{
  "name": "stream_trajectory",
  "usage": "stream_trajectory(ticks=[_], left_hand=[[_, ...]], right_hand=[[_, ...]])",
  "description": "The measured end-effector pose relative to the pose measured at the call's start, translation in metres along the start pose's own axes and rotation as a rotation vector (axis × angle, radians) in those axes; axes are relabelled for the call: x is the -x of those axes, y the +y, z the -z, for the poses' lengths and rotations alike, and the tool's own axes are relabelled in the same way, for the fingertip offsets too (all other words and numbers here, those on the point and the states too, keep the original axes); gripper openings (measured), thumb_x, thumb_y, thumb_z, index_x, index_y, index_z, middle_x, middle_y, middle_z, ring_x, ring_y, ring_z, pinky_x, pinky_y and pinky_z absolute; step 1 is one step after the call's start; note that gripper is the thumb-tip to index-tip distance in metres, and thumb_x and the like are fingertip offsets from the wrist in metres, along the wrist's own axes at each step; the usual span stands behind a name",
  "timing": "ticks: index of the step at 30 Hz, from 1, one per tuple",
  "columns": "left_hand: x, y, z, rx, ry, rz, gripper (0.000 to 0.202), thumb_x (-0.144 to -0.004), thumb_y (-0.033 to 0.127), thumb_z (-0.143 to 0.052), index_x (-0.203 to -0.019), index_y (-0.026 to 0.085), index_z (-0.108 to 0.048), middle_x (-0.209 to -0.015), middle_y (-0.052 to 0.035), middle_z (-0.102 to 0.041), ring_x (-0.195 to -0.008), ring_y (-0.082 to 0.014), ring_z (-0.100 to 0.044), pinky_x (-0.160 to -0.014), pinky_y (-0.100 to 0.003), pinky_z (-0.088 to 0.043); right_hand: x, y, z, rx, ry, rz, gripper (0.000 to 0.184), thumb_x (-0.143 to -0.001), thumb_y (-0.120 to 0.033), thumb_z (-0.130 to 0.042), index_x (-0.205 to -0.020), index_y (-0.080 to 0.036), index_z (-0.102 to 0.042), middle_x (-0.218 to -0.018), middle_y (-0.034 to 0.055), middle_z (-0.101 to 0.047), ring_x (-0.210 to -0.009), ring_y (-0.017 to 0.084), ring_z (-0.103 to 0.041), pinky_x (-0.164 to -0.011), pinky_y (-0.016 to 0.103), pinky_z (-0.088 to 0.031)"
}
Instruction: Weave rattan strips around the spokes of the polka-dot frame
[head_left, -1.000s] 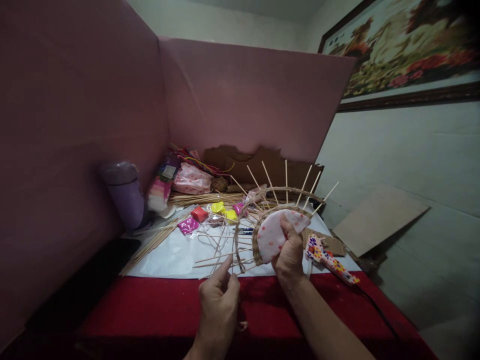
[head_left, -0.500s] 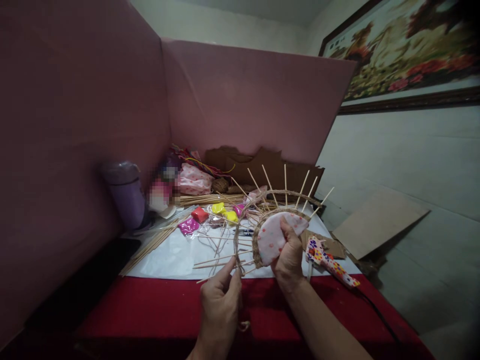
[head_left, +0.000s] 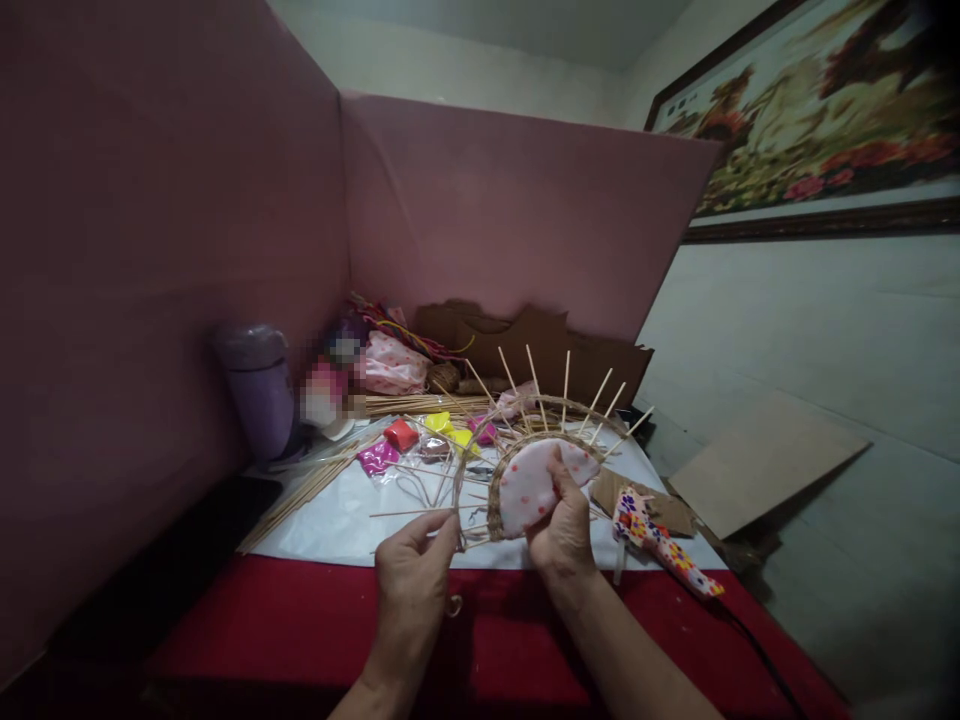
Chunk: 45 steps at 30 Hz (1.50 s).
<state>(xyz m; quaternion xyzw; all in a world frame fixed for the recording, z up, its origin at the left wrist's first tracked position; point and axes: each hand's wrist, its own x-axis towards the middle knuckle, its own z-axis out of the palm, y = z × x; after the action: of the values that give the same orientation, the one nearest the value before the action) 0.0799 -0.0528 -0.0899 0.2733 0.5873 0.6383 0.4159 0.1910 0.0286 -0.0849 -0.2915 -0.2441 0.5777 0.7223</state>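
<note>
My right hand (head_left: 561, 530) grips a round woven piece with a pink-dotted white fabric centre (head_left: 526, 484), held upright above the table. Thin wooden sticks (head_left: 568, 384) fan out from its twine-wrapped rim. My left hand (head_left: 414, 568) pinches a strand of brown twine (head_left: 459, 500) at the lower left of the outer ring, fingers closed on it. A loop of the twine hangs below that hand.
A red cloth (head_left: 315, 620) covers the table, with a white sheet (head_left: 337, 520) on it. Loose sticks (head_left: 300, 490), coloured packets (head_left: 401, 434), a purple bottle (head_left: 259, 390), cardboard pieces (head_left: 525, 340) and a flower-patterned tool (head_left: 660, 540) lie around. A pink board (head_left: 517, 200) walls the back and left.
The woven piece and both hands have shifted slightly left and down in view. My left hand has drawn the twine down and left along the ring.
</note>
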Motion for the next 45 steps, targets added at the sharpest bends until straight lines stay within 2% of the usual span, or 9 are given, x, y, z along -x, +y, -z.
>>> stream_trajectory(ticks=[10, 15, 17, 19, 23, 25, 33, 39, 45], left_hand=[[-0.033, 0.014, 0.013, -0.174, -0.04, -0.301, 0.023, -0.063, 0.036, -0.066, -0.064, 0.014, -0.069, -0.047, 0.0029, -0.055, -0.039, -0.0078, -0.044, -0.039, -0.018, -0.035], [-0.06, 0.022, 0.022, -0.249, -0.102, -0.304, 0.02, -0.063, 0.034, -0.063, -0.06, 0.015, -0.068, -0.038, 0.0057, -0.047, -0.03, -0.0064, -0.031, -0.032, -0.02, -0.026], [-0.07, 0.021, 0.023, -0.283, -0.131, -0.314, 0.017, -0.062, 0.031, -0.063, -0.056, 0.015, -0.067, -0.038, 0.0054, -0.047, -0.031, -0.0068, -0.033, -0.034, -0.02, -0.026], [-0.079, 0.018, 0.025, -0.314, -0.166, -0.324, 0.015, -0.061, 0.028, -0.063, -0.054, 0.015, -0.067, -0.039, 0.0044, -0.049, -0.035, -0.0079, -0.037, -0.036, -0.019, -0.028], [-0.087, 0.012, 0.026, -0.347, -0.233, -0.344, 0.014, -0.061, 0.026, -0.062, -0.056, 0.014, -0.068, -0.047, 0.0016, -0.058, -0.046, -0.0111, -0.048, -0.044, -0.02, -0.034], [-0.087, 0.01, 0.027, -0.358, -0.255, -0.353, 0.016, -0.063, 0.026, -0.061, -0.058, 0.014, -0.069, -0.049, 0.0011, -0.06, -0.047, -0.0117, -0.049, -0.046, -0.021, -0.034], [-0.086, 0.008, 0.029, -0.401, -0.256, -0.394, 0.02, -0.067, 0.028, -0.059, -0.06, 0.013, -0.069, -0.05, 0.0004, -0.059, -0.05, -0.0128, -0.048, -0.048, -0.022, -0.034], [-0.083, 0.009, 0.028, -0.405, -0.265, -0.404, 0.02, -0.069, 0.029, -0.057, -0.061, 0.014, -0.069, -0.053, -0.0004, -0.061, -0.051, -0.0131, -0.05, -0.048, -0.022, -0.034], [-0.081, 0.012, 0.027, -0.411, -0.271, -0.404, 0.021, -0.07, 0.029, -0.056, -0.061, 0.014, -0.068, -0.052, -0.0003, -0.06, -0.051, -0.0126, -0.049, -0.048, -0.022, -0.035]], right_hand=[[0.005, 0.003, -0.004, -0.119, -0.082, -0.433, 0.027, -0.071, -0.041, -0.066, -0.084, -0.018, -0.061, -0.071, 0.0009, -0.07, -0.058, 0.013, -0.064, -0.049, 0.023, -0.052], [0.024, -0.008, 0.009, 0.228, -0.324, -0.712, 0.041, -0.076, -0.052, -0.056, -0.075, -0.011, -0.059, -0.068, 0.0089, -0.068, -0.061, 0.016, -0.066, -0.056, 0.026, -0.052], [0.034, -0.016, 0.012, 0.508, -0.484, -0.74, 0.045, -0.077, -0.055, -0.052, -0.077, -0.01, -0.059, -0.068, 0.0098, -0.068, -0.058, 0.016, -0.065, -0.046, 0.021, -0.046], [0.039, -0.024, 0.009, 0.823, -0.674, -0.573, 0.044, -0.078, -0.054, -0.05, -0.079, -0.012, -0.06, -0.067, 0.0081, -0.067, -0.054, 0.016, -0.063, -0.041, 0.02, -0.041], [0.025, -0.026, -0.013, 1.303, -0.815, 0.472, 0.014, -0.081, -0.026, -0.055, -0.088, -0.018, -0.064, -0.091, 0.0077, -0.065, -0.085, 0.019, -0.059, -0.074, 0.033, -0.046], [0.012, -0.02, -0.025, 1.416, -0.867, 0.753, 0.023, -0.078, -0.014, -0.056, -0.099, -0.021, -0.062, -0.103, 0.0078, -0.06, -0.097, 0.02, -0.054, -0.082, 0.035, -0.044], [-0.012, 0.0, -0.04, 1.579, -0.994, 0.989, 0.022, -0.082, -0.013, -0.053, -0.102, -0.018, -0.058, -0.112, 0.0077, -0.058, -0.1, 0.022, -0.047, -0.085, 0.035, -0.041], [-0.019, 0.003, -0.041, 1.702, -1.025, 1.152, 0.012, -0.087, -0.017, -0.047, -0.086, -0.016, -0.058, -0.092, 0.0065, -0.064, -0.088, 0.021, -0.048, -0.078, 0.034, -0.039], [-0.025, 0.006, -0.041, 1.743, -1.066, 1.258, 0.012, -0.087, -0.02, -0.048, -0.081, -0.016, -0.057, -0.089, 0.007, -0.063, -0.087, 0.021, -0.048, -0.078, 0.033, -0.038]])
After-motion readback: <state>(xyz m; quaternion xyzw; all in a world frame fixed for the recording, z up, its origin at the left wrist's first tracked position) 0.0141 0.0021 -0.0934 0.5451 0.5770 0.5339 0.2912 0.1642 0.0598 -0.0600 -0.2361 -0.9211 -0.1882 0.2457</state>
